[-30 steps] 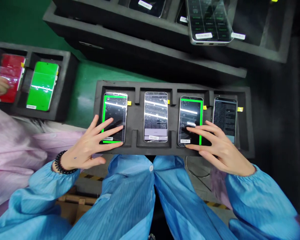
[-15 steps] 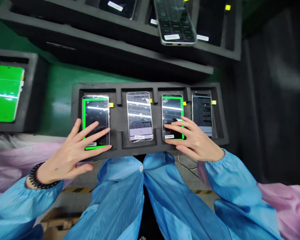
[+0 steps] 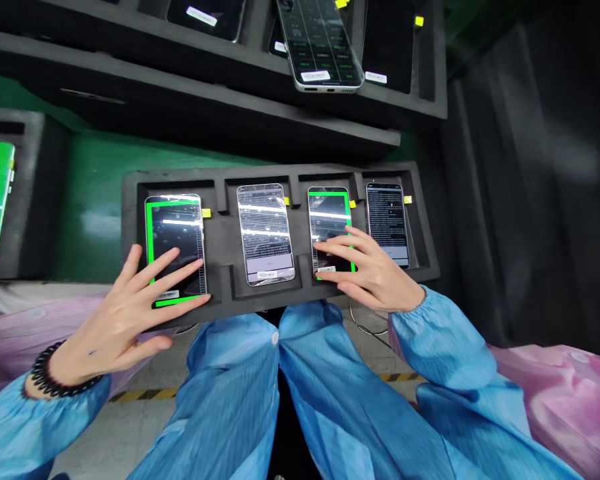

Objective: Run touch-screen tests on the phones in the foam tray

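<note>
Since the earlier frame, your view has turned to the right, so the long dark grey foam tray [image 3: 220, 230] with four pockets now sits more to the left, and both your hands have stayed on their phones. Your left hand [image 3: 123, 313] lies flat with fingers spread, grasping nothing; the fingertips press the green-bordered phone [image 3: 176, 250] in the tray's leftmost pocket. Your right hand [image 3: 375, 273] is also loose and spread, fingers resting on the second green-bordered phone [image 3: 330, 223] in the third pocket from the left. The pockets hold each phone face up and apart, so you can touch the screens without gripping. A silver phone with a text screen [image 3: 265, 233] lies untouched between them, and a dark-screen phone [image 3: 387, 223] fills the rightmost pocket.
</note>
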{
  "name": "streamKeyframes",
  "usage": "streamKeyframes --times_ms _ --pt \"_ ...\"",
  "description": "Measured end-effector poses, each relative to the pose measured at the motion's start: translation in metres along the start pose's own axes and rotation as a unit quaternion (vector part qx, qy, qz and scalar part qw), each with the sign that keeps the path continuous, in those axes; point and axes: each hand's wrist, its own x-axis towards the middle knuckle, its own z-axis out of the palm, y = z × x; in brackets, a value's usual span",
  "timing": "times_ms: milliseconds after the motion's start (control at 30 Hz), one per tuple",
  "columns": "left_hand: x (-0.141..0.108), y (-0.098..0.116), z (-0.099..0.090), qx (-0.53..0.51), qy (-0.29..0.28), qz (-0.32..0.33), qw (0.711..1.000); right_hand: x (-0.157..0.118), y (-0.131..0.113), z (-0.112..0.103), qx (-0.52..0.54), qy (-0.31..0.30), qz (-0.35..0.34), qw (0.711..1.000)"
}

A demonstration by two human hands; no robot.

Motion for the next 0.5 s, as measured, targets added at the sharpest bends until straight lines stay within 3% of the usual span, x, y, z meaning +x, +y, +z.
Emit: streamKeyframes --times_ms 100,500 --pt "-0.0004 -0.0001 0.0002 -0.008 -0.001 -0.008 1.000 -0.0012 -0.0002 -0.0034 -0.008 0.018 0.007 1.000" --pt "-0.0005 -0.0001 0.0001 -0.010 0.000 -0.013 1.000 0.0026 -0.0036 -0.0010 0.000 -0.013 0.001 1.000"
